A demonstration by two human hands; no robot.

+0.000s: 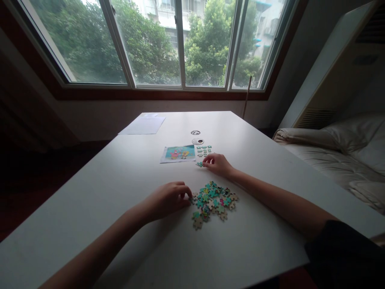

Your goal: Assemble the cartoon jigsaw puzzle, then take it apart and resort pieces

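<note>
A loose pile of jigsaw puzzle pieces [214, 202], mostly green with some bare backs showing, lies on the white table [120, 192]. My left hand [171, 197] rests at the pile's left edge, its fingers curled and closed on a puzzle piece [193, 199] there. Farther forward, my right hand [219, 164] pinches a small green puzzle piece [199, 164] at the table surface. Just beyond it, several puzzle pieces [204, 151] are laid out in short rows. To their left lies a picture sheet [179, 153] with pink and yellow cartoon figures.
Two round flat items [197, 141] lie behind the rows of pieces. White paper [143, 125] rests at the table's far left corner. A window [156, 44] stands beyond the table, a thin stick [247, 96] leans below it, and a padded couch [333, 154] is at right.
</note>
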